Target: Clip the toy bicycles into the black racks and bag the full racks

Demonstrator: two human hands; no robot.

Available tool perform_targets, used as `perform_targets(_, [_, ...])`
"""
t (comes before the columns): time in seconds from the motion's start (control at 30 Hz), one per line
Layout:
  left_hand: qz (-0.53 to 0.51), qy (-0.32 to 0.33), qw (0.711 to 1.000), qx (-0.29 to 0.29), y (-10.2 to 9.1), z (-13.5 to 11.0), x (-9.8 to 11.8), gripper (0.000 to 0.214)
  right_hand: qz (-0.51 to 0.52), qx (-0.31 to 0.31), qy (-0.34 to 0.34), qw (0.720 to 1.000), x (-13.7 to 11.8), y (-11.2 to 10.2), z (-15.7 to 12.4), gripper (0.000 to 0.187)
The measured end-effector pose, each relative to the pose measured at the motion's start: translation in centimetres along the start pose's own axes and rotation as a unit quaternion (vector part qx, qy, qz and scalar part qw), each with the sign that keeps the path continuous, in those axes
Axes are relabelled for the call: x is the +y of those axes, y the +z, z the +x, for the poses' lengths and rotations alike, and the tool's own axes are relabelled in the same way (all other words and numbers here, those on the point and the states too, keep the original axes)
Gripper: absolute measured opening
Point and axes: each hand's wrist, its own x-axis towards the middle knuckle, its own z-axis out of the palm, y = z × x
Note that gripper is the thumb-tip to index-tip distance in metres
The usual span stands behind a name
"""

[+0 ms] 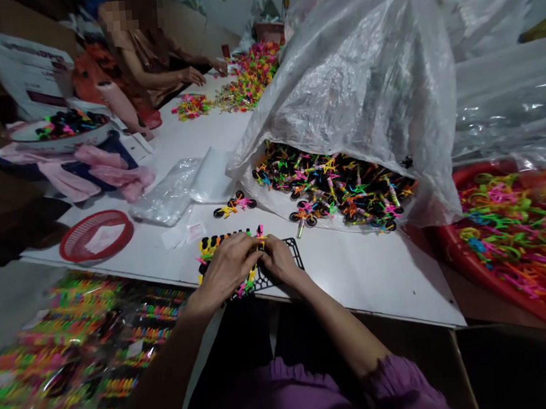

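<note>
The left hand (228, 265) lies with its fingers curled down over a row of small neon toy bikes with black wheels (217, 240). The right hand (280, 260) meets it fingertip to fingertip at the row's right end. Both are bent onto the toys, but the fingers hide the grip, so I cannot tell whether either hand is clenched on one.

In the head view, the toys stand in a flat black plastic grid tray (296, 254) at the near edge of a white worktop (352, 267). The tray's long axis runs left to right along that edge, and the row follows its far side.

Behind it, a large clear plastic bag (362, 80) spills more bikes. One loose toy bike (234, 204) lies apart on the worktop, with a round red mesh basket (73, 246) to the left. A red plastic basin (468, 259) of neon parts sits to the right. At the far end of the cluttered room, another person's hand (193, 76) works among coloured heaps.
</note>
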Motion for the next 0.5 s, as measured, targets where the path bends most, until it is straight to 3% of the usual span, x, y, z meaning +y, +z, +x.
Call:
perform_targets(0.23, [-0.024, -0.070, 0.995, 0.072, 1.1, -0.2, 0.2, 0.017, -0.046, -0.043, -0.057, 0.996, 0.7, -0.6, -0.4, 0.016])
perform_targets(0.5, [-0.001, -0.014, 0.999, 0.049, 1.0, 0.0, 0.1, 0.021, -0.006, -0.034, -0.085, 0.996, 1.7, -0.3, -0.1, 0.017])
